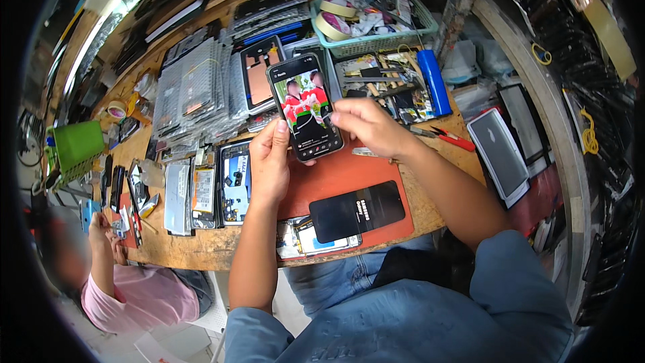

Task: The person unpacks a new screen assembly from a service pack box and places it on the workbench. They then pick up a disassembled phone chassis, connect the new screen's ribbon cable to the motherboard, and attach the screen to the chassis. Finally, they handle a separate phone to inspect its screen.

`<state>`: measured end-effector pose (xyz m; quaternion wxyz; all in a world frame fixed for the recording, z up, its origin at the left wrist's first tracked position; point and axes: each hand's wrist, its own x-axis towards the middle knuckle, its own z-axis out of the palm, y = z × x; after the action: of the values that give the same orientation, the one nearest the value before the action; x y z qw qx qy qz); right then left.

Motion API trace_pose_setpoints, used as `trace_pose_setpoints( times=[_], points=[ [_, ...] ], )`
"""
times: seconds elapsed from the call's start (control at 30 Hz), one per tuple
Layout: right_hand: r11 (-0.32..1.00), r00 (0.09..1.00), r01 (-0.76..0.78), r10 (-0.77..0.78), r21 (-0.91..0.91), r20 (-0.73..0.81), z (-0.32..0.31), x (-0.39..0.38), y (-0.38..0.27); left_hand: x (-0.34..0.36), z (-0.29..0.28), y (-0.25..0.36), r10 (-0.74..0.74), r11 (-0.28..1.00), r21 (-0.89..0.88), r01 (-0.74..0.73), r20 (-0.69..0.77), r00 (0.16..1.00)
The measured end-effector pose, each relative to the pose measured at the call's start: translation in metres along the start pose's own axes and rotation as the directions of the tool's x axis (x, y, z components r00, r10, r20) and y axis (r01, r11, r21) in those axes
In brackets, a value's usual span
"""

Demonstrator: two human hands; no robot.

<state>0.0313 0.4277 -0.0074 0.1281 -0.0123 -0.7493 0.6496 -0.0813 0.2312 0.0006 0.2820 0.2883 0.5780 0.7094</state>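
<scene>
My left hand (272,161) is wrapped round the lower left side of a smartphone (306,111), held upright above the bench. Its lit screen shows a photo of people in red clothing. At the phone's right edge, my right hand (368,124) has its fingers curled, with the tips against the edge; the fingers underneath are partly hidden. Below, a second smartphone (358,212) with a dark screen and white lettering lies on a red-orange mat (386,228). It partly covers an opened phone (290,240) with its inner parts exposed.
Stacked phone screens in bubble wrap (195,87) fill the left back. A green basket (363,46) holds tape rolls and parts. Red-handled pliers (457,140) and a silver laptop-like panel (498,154) lie right. A co-worker in a pink sleeve (144,299) handles something at lower left.
</scene>
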Motion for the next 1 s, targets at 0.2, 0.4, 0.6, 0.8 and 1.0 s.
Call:
trace_pose_setpoints(
  times=[0.2,0.4,0.6,0.8,1.0],
  points=[
    [0.992,0.947,0.04,0.002,0.123,-0.322,-0.028,0.003,-0.005,-0.01,0.01,-0.002,-0.075,0.986,0.158,0.047,0.18,0.981],
    [0.968,0.987,0.062,-0.023,0.241,-0.161,-0.013,0.001,0.003,-0.01,0.01,-0.004,-0.075,0.99,0.126,0.063,0.089,0.993],
    [0.968,0.996,0.036,-0.015,0.249,-0.086,0.002,-0.008,-0.001,-0.004,0.006,-0.002,-0.035,0.996,0.084,0.033,0.018,0.999],
    [0.966,0.996,0.012,0.012,0.258,-0.091,0.004,-0.002,0.009,-0.006,0.002,-0.002,0.015,0.985,0.17,-0.029,0.081,0.997],
    [0.982,1.0,-0.022,0.022,0.186,0.004,0.012,-0.012,-0.012,-0.005,0.01,0.005,-0.037,0.998,0.055,0.041,-0.068,0.997]
  ],
)
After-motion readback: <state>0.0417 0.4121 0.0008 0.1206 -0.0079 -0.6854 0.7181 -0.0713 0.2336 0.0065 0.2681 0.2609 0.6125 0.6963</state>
